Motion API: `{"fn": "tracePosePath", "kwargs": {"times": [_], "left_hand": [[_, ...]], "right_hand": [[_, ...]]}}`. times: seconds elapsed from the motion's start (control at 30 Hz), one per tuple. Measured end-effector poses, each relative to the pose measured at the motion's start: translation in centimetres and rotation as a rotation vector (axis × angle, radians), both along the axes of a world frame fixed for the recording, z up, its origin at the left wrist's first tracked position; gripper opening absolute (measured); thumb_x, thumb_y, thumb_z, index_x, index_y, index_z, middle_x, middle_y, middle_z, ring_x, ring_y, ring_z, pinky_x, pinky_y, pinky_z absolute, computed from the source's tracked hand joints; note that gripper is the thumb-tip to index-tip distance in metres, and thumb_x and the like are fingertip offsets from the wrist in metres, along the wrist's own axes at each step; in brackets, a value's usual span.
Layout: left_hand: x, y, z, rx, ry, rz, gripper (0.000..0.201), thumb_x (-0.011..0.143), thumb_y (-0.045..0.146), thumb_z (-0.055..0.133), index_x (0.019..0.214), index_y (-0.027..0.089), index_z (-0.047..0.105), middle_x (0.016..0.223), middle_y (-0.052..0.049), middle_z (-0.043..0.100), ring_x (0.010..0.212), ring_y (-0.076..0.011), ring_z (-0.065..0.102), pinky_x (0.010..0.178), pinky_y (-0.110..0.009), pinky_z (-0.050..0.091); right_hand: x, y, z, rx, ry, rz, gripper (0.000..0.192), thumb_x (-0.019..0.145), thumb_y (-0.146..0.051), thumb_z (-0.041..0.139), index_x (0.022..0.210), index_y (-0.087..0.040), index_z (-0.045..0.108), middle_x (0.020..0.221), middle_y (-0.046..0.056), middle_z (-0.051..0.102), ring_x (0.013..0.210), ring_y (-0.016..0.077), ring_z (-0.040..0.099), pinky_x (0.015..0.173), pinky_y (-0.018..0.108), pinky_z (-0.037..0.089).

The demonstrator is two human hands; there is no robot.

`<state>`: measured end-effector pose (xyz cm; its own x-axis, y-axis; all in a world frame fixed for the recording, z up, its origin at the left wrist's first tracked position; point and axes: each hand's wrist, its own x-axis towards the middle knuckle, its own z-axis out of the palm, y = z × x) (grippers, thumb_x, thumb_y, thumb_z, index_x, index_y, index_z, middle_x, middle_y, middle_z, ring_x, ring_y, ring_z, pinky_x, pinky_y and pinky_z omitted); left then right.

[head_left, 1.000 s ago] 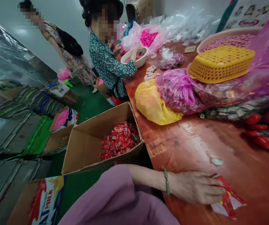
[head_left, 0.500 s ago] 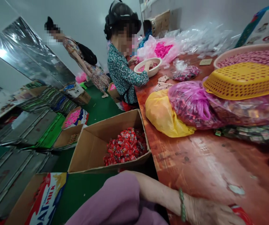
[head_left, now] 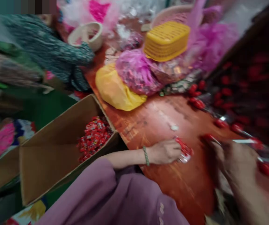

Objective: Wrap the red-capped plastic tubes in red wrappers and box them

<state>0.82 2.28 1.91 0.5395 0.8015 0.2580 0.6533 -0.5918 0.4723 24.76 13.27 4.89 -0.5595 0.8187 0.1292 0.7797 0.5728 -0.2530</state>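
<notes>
Left hand (head_left: pixel 166 152), a green bead bracelet at its wrist, lies on the reddish-brown wooden table (head_left: pixel 162 118) near its front edge, fingers closed around one red-and-white foil packet (head_left: pixel 184 150). My right hand (head_left: pixel 236 159) is blurred at the table's right edge, pinching one thin clear strip (head_left: pixel 239 141); I cannot tell how tightly. One open brown cardboard box (head_left: pixel 55 150) of red wrapped sweets sits below the table's left edge.

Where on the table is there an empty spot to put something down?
The bare red table between the yellow bag and the left hand is free. Farther back it's crowded with pink bags; red pieces fill the right.
</notes>
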Motion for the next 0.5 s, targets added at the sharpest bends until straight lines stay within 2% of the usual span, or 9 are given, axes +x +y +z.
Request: {"fn": "tracePosePath", "kwargs": {"times": [0.03, 0.07, 0.13, 0.2, 0.33, 0.5], "left_hand": [[0.1, -0.2, 0.1, -0.003, -0.028, 0.026, 0.034, 0.1, 0.018, 0.037, 0.102, 0.009, 0.07, 0.108, -0.012, 0.072, 0.107, -0.0185, 0.064, 0.104, -0.033, 0.048], [0.1, -0.4, 0.2, -0.009, -0.049, 0.061, 0.031, 0.098, 0.015, 0.039, 0.106, 0.008, 0.068, 0.107, -0.013, 0.071, 0.106, -0.0195, 0.064, 0.104, -0.035, 0.048], [0.3, -0.6, 0.3, -0.005, -0.082, 0.097, 0.029, 0.095, 0.009, 0.041, 0.111, 0.007, 0.065, 0.105, -0.013, 0.07, 0.102, -0.0199, 0.064, 0.098, -0.035, 0.051], [0.4, -0.6, 0.4, 0.004, -0.103, 0.12, 0.027, 0.094, 0.008, 0.043, 0.107, 0.009, 0.066, 0.099, -0.012, 0.07, 0.096, -0.0199, 0.064, 0.089, -0.035, 0.054], [0.8, -0.3, 0.1, 0.03, -0.22, 0.171, 0.018, 0.092, 0.01, 0.051, 0.09, 0.012, 0.069, 0.089, -0.009, 0.071, 0.082, -0.0182, 0.064, 0.077, -0.033, 0.054], [0.9, 0.4, 0.7, -0.007, -0.454, 0.291, 0.011, 0.086, 0.019, 0.067, 0.076, 0.017, 0.07, 0.073, -0.002, 0.072, 0.066, -0.0125, 0.065, 0.065, -0.025, 0.053]], "right_hand": [[-0.5, -0.5, 0.4, -0.042, 0.051, -0.191, 0.026, 0.089, -0.04, 0.064, 0.071, -0.025, 0.052, 0.064, 0.013, 0.06, 0.059, 0.0238, 0.055, 0.054, 0.039, 0.037], [-1.0, -1.1, 0.7, -0.147, 0.156, -0.291, 0.022, 0.089, -0.04, 0.064, 0.077, -0.025, 0.052, 0.071, 0.012, 0.063, 0.06, 0.0216, 0.056, 0.055, 0.036, 0.039], [-2.1, -2.3, 0.8, -0.292, 0.473, -0.409, 0.027, 0.087, -0.048, 0.063, 0.081, -0.025, 0.051, 0.069, 0.005, 0.061, 0.058, 0.018, 0.056, 0.054, 0.032, 0.042], [-2.9, -3.4, 0.5, -0.486, 0.777, -0.398, 0.038, 0.083, -0.057, 0.064, 0.093, -0.022, 0.053, 0.074, 0.001, 0.062, 0.058, 0.0148, 0.058, 0.055, 0.03, 0.048], [-3.1, -5.4, 0.1, -0.781, 1.094, -0.412, 0.045, 0.077, -0.062, 0.07, 0.094, -0.022, 0.057, 0.077, -0.003, 0.063, 0.055, 0.0091, 0.06, 0.052, 0.023, 0.052], [-2.2, -7.3, 0.1, -0.878, 1.245, -0.467, 0.045, 0.076, -0.061, 0.071, 0.094, -0.022, 0.06, 0.073, -0.005, 0.063, 0.051, 0.0066, 0.061, 0.048, 0.018, 0.049]]}}
